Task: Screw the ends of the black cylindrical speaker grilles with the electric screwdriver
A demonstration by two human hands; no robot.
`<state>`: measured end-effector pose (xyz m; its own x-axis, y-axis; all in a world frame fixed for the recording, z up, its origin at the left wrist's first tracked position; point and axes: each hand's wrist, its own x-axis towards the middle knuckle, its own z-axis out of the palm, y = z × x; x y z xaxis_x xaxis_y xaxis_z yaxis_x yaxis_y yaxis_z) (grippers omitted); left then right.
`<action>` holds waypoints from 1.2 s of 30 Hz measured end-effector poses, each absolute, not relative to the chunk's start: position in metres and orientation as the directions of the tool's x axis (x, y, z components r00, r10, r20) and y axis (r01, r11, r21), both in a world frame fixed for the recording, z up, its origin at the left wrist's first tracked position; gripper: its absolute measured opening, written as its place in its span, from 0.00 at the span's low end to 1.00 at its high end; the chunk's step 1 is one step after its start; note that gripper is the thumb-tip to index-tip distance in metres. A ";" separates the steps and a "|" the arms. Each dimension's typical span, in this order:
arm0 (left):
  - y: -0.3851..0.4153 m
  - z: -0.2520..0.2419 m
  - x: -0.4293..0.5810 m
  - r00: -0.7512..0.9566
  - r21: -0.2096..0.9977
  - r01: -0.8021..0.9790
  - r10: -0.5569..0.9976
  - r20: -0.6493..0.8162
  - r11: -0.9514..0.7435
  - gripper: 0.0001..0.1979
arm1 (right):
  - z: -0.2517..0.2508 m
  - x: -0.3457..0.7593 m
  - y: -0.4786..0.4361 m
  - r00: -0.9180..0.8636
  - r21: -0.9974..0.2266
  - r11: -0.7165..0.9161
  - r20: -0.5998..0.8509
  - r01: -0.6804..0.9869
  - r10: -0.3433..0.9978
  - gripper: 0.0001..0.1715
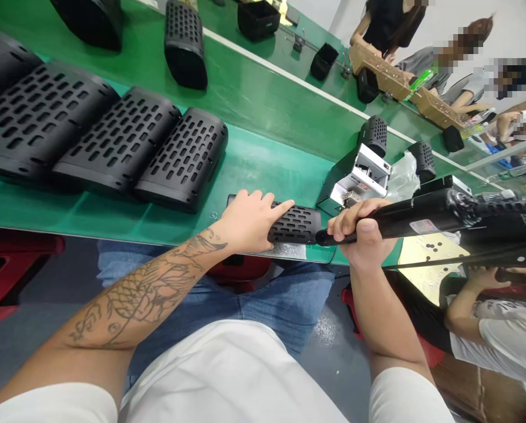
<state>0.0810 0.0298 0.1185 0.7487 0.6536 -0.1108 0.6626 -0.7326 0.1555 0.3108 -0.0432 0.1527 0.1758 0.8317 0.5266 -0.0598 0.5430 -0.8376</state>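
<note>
A black perforated housing [296, 224] lies on the green table near its front edge. My left hand [253, 222] is closed over the housing's top, thumb side hidden, and holds it against the table. My right hand [366, 232] is wrapped round a black electric screwdriver [410, 218], held tilted almost flat. The screwdriver's narrow tip meets the right end of the housing, though the exact contact is too small to make out. Just behind my right hand stands a small screw feeder [355, 179] with a metal front.
Several more perforated housings [186, 158] stand in a row at the left. Others [186, 44] sit on the raised green strip behind. A clear plastic bag [404, 176] lies by the feeder. Yellow paper with dark spots [430, 258] is at right, near a co-worker's arm [465, 299]. Other people sit across the table.
</note>
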 end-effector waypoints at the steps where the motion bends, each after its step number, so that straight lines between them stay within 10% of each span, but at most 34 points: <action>1: 0.029 0.120 0.081 0.748 0.156 0.663 0.653 -0.117 -0.732 0.55 | 0.152 0.311 -0.043 0.170 -0.839 0.540 0.525 -0.059 0.834 0.23; 36: 0.025 0.124 0.084 0.713 0.131 0.700 0.684 -0.154 -0.702 0.55 | 0.129 0.315 -0.047 -0.013 -0.880 0.475 0.474 0.018 0.880 0.31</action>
<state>0.0838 0.0250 0.1239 0.7135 0.6836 -0.1537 0.7005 -0.7016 0.1311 0.3149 -0.0472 0.1290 -0.0132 0.8802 0.4744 0.0181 0.4746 -0.8800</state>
